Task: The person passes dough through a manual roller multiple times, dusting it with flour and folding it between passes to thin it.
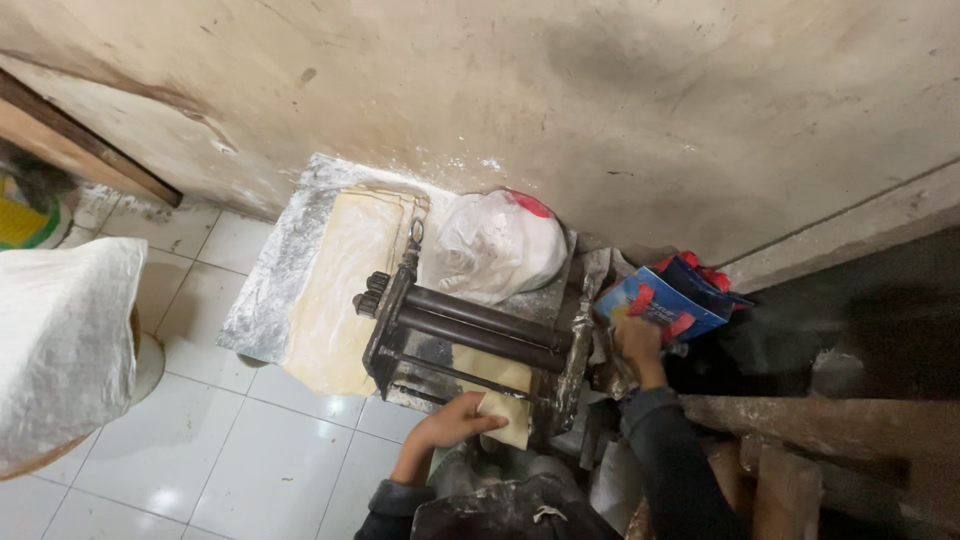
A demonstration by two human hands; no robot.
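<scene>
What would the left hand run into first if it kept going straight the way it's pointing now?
The left hand already rests on the dough sheet. Straight on, it would probably meet the machine's dark rollers first, though depth is hard to judge.

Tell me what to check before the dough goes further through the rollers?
1. Left hand on the dough: ok, it touches the near end of the sheet.
2. Left fingers away from the rollers: ok, they sit lower, at the frame's near side.
3. Right hand on the machine's right side: cannot tell whether it grips a crank; that part is hidden.
4. Dough lying flat on the far side: ok, a long sheet rests on the floured tray.
5. Bag away from the rollers: not ok, it sits right behind them.
</scene>
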